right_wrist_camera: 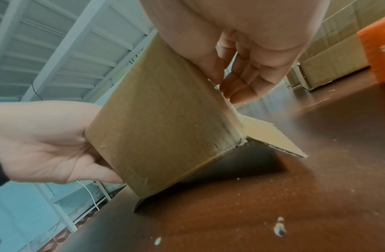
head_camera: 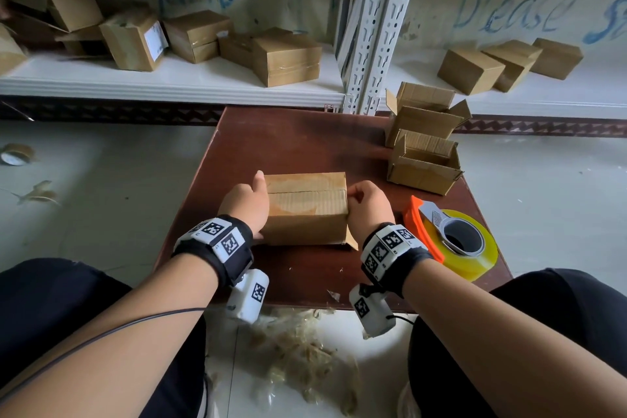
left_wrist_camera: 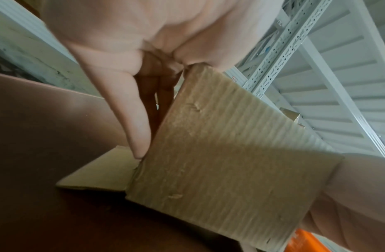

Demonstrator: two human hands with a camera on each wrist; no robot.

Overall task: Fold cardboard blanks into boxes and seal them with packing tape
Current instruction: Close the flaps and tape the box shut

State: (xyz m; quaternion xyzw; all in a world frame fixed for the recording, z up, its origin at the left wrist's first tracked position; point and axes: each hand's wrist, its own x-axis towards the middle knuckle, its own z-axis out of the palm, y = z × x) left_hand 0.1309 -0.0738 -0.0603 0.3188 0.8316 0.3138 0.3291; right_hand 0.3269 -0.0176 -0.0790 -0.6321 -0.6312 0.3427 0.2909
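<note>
A closed cardboard box [head_camera: 305,207] lies on the brown table [head_camera: 298,139], its top flaps meeting in a seam along the middle. My left hand [head_camera: 249,204] holds its left end, thumb laid on the top edge and fingers [left_wrist_camera: 133,119] down the end face. At the right end my right hand [head_camera: 368,204] pinches the box's upper corner, thumb against curled fingers [right_wrist_camera: 241,81]. Small bottom flaps [right_wrist_camera: 271,136] stick out on the table at both ends. An orange tape dispenser [head_camera: 454,241] with a yellow roll lies just right of my right wrist.
Two open-topped boxes [head_camera: 424,159] stand at the table's back right corner. Shelves behind hold several sealed boxes [head_camera: 203,37]. Tape scraps [head_camera: 295,356] litter the floor between my knees. A spare tape roll [head_camera: 15,154] lies on the floor far left.
</note>
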